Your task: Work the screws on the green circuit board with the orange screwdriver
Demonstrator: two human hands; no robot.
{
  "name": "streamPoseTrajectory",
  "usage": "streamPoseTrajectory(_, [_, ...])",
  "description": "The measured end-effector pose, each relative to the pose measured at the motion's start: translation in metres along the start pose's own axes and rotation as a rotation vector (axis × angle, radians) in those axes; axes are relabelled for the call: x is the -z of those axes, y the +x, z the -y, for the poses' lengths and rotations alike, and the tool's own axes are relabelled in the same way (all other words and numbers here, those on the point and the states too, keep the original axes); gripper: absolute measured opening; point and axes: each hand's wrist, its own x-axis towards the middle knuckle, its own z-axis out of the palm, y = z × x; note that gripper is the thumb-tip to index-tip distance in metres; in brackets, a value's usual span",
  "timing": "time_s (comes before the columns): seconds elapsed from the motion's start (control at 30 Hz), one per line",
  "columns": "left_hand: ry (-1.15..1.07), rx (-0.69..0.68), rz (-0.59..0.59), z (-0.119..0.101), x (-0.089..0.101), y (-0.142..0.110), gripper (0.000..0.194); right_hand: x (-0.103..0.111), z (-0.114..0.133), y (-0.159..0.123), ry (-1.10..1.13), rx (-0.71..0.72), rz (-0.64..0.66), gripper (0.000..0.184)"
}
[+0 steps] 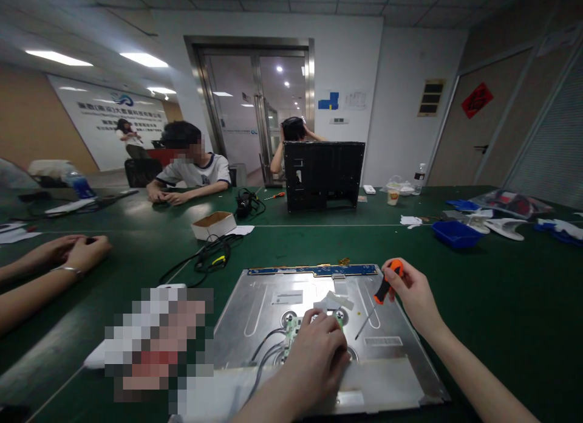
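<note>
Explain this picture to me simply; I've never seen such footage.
There is no robot: these are a person's bare hands, seen by a camera worn on the head, looking forward and down. The right hand holds an orange-and-black screwdriver, its shaft slanting down over a silvery metal panel on the green table. The left hand lies over a green circuit board on that panel; whether it grips anything is hidden. Beyond are black cables, a box and an upright black casing. Another person's hands are at far left.

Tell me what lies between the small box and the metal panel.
Black cables and white paper lie between the box and the metal panel, in the head view.
</note>
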Motion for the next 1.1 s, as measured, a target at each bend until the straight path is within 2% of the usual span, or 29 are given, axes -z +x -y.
streamPoseTrajectory(0.13, [-0.003,0.006,0.006,-0.004,0.005,-0.001,0.004,-0.007,0.006,-0.011,-0.019,0.106,0.053,0.034])
streamPoseTrajectory(0.33, [0.029,-0.011,0.022,-0.008,0.009,-0.002,0.008,-0.014,0.011,-0.022,-0.141,0.270,0.234,0.025])
streamPoseTrajectory(0.57, [0.013,-0.017,0.021,-0.008,0.008,-0.001,0.010,-0.020,0.017,-0.024,-0.291,0.436,0.258,0.027])
streamPoseTrajectory(0.77, [0.031,-0.031,0.044,-0.006,0.008,-0.001,0.011,-0.021,0.023,-0.023,-0.417,0.448,0.292,0.024])
streamPoseTrajectory(0.93, [0.036,-0.046,0.013,-0.004,0.005,0.000,0.010,-0.018,0.045,-0.013,-0.539,0.478,0.496,0.028])
streamPoseTrajectory(1.03, [0.052,-0.055,0.004,-0.003,0.004,0.000,0.010,-0.021,0.068,-0.004,-0.805,0.574,0.658,0.016])
streamPoseTrajectory(1.1, [0.067,-0.063,0.005,-0.003,0.003,-0.001,0.011,-0.025,0.082,0.002,-1.012,0.587,0.663,0.026])
